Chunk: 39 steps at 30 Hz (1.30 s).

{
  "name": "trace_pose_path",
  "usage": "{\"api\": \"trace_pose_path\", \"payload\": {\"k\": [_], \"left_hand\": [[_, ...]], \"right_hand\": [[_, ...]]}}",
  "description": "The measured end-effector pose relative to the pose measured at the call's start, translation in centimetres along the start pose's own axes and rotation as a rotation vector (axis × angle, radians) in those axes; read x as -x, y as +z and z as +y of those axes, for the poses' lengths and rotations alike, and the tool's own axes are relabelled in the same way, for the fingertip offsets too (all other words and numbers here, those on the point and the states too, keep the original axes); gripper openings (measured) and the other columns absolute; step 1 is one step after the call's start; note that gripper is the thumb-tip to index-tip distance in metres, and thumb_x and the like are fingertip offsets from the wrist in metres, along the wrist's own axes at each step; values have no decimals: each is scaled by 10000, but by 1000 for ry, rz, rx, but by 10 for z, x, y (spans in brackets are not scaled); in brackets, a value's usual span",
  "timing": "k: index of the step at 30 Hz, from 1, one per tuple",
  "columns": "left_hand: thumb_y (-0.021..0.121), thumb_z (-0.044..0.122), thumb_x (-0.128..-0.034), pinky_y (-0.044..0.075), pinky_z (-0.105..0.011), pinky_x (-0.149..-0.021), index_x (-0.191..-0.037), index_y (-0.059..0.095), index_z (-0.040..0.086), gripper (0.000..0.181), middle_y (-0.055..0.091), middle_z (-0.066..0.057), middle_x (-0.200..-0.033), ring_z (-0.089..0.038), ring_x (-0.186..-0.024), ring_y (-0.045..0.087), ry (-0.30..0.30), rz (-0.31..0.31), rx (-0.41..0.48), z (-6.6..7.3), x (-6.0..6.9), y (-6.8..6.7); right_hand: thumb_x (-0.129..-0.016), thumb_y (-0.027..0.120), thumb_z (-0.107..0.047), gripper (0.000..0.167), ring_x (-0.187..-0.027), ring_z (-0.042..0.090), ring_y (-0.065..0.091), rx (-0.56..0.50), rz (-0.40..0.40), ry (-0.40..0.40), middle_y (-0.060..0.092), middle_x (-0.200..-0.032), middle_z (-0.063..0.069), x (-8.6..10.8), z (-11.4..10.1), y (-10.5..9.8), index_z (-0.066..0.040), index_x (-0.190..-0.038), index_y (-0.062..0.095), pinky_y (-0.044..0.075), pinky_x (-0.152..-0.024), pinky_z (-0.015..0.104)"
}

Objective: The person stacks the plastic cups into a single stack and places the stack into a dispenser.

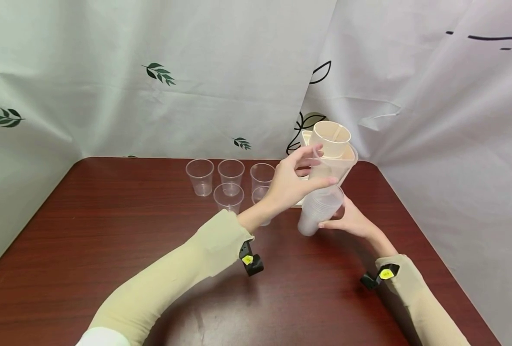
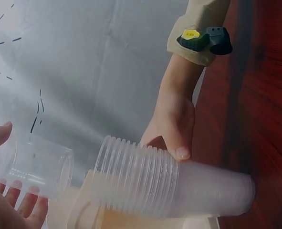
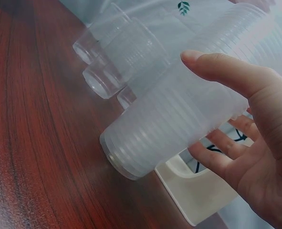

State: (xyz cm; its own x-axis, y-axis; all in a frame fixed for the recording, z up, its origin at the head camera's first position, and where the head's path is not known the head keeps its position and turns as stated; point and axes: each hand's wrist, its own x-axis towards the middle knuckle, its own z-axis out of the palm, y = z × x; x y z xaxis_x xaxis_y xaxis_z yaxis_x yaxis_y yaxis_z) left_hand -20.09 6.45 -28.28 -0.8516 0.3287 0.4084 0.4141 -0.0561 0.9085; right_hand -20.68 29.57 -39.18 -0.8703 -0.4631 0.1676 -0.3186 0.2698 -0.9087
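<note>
Fabric [image 1: 238,86], pale and leaf-printed, hangs behind the red-brown surface [image 1: 87,240]. And here, left hand [image 1: 297,175] grips one clear cup [image 2: 40,160], right hand [image 1: 353,218] a tilted, cloudy-sided nested stack [image 1: 318,214]!

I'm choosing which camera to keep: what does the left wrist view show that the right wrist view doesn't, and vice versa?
Only the left wrist view shows the right sleeve and the black device on it. Only the right wrist view shows the standing cups and a green leaf print. Both share the right grip holding the stack, and the table.
</note>
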Motion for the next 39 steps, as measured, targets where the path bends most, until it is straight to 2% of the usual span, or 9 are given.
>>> {"api": "trace_pose_path", "payload": {"k": [6,20,25,30,39], "left_hand": [[803,163,-764,492,-180,-940,-1372,508,108,678,602,-73,-1289,-129,-1126,615,12,-11,-19,-1,0,6],[809,192,-762,496,-209,-962,-1370,505,123,683,605,-59,-1282,-112,-1134,610,-13,-26,-49,-9,-3,15],[816,175,-753,507,-272,-976,-1361,516,117,681,621,-71,-1258,-124,-1126,611,-18,-7,-59,-15,-3,18],[819,169,-749,505,-252,-971,-1346,529,109,667,625,-67,-1276,-131,-1134,612,-30,-1,-71,-18,-2,18],[819,236,-748,486,-258,-1000,-1353,520,145,681,606,-14,-1311,-163,-1180,606,-71,-24,-183,-22,1,17]], "right_hand": [[-725,762,95,915,-1087,39,577,-31,-14,-3,504,-1267,-76,-1,-1,0,-179,-1438,258,557,-840,240],[-721,758,106,808,-1064,36,595,-31,-15,-13,546,-1226,-98,-1,-2,1,-163,-1371,359,556,-840,230],[-721,761,103,823,-1059,41,600,-37,-18,-8,548,-1226,-96,-1,-2,1,-169,-1381,350,558,-839,233],[-716,766,101,835,-1045,42,603,-34,-9,1,543,-1217,-90,0,-2,1,-180,-1373,334,559,-833,232],[-724,763,96,849,-1049,54,601,-39,-4,3,550,-1214,-78,0,-1,1,-186,-1387,314,555,-837,232]]}}
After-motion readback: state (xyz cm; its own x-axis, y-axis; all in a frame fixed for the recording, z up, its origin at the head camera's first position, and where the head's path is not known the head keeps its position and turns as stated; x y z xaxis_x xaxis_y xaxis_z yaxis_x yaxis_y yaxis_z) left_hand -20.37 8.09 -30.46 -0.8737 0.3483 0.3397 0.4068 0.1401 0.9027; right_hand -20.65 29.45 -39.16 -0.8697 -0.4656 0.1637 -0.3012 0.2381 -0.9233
